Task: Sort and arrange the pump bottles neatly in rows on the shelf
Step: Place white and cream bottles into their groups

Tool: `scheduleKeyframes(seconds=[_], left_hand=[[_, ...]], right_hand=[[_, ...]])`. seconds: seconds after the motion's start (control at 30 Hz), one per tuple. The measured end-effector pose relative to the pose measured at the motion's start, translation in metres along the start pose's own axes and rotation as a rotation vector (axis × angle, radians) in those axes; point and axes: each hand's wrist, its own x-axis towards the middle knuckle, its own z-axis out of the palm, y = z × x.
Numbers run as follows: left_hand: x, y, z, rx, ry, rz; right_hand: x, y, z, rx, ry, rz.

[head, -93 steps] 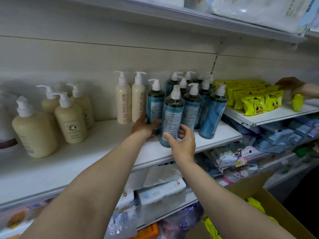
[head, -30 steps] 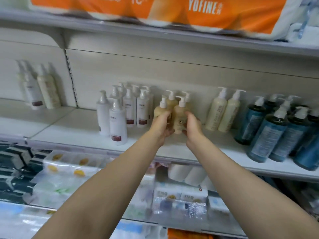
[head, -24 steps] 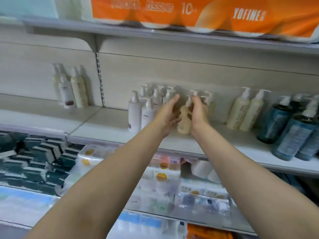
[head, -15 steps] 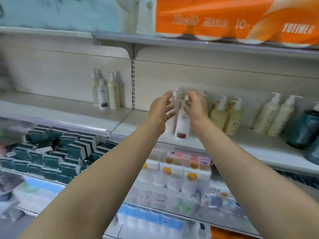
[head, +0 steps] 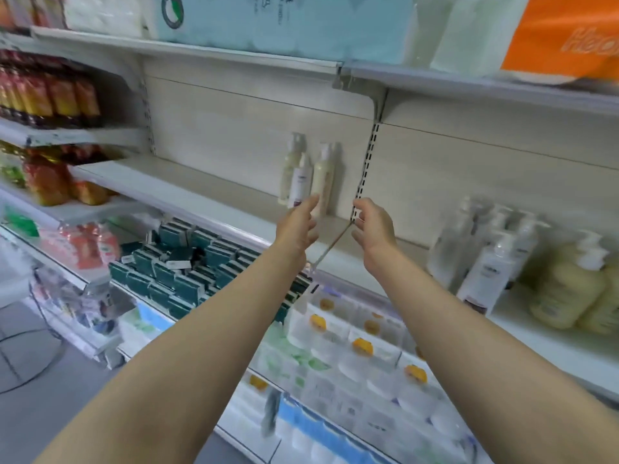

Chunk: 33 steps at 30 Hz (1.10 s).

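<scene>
Three pump bottles [head: 310, 172], two cream and one white, stand upright at the shelf [head: 187, 192] back ahead of you. White bottles [head: 482, 262] and cream bottles [head: 569, 289] cluster upright to your right, blurred.

The light is soft, even and fairly bright, seemingly from overhead, washing the pale shelf [head: 214, 199] and back panel with little contrast. The cream bottles [head: 322, 175] in the middle throw faint shadows on the panel to their right, and darker shade sits under the top shelf [head: 187, 50] at upper left. Motion blur smears most of the frame: the white bottles [head: 482, 262] at right are ghosted, and the red bottles [head: 50, 95] at upper left and the packs [head: 361, 360] along the bottom are streaked. The wide lens bends the shelves and stretches both forearms toward the lower corners. No hard glare shows.
</scene>
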Motion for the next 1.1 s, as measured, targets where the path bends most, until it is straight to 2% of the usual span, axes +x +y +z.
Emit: scheduleKeyframes(seconds=[0.2, 0.4, 0.7, 0.87, 1.1], left_hand=[[0.073, 0.018, -0.041, 0.026, 0.092, -0.006], [0.156, 0.039, -0.055, 0.104, 0.105, 0.019], [0.238, 0.009, -0.064, 0.224, 0.109, 0.001], [0.282, 0.001, -0.063, 0.319, 0.061, 0.026], [0.308, -0.005, -0.053, 0.273, -0.028, 0.04]], right_hand=[[0.065, 0.016, 0.06, -0.018, -0.019, 0.03], [0.142, 0.015, 0.095, -0.15, 0.032, 0.044], [0.205, 0.049, 0.113, -0.248, 0.087, -0.051], [0.229, 0.062, 0.123, -0.223, 0.12, -0.064], [0.249, 0.065, 0.128, -0.216, 0.147, -0.094]])
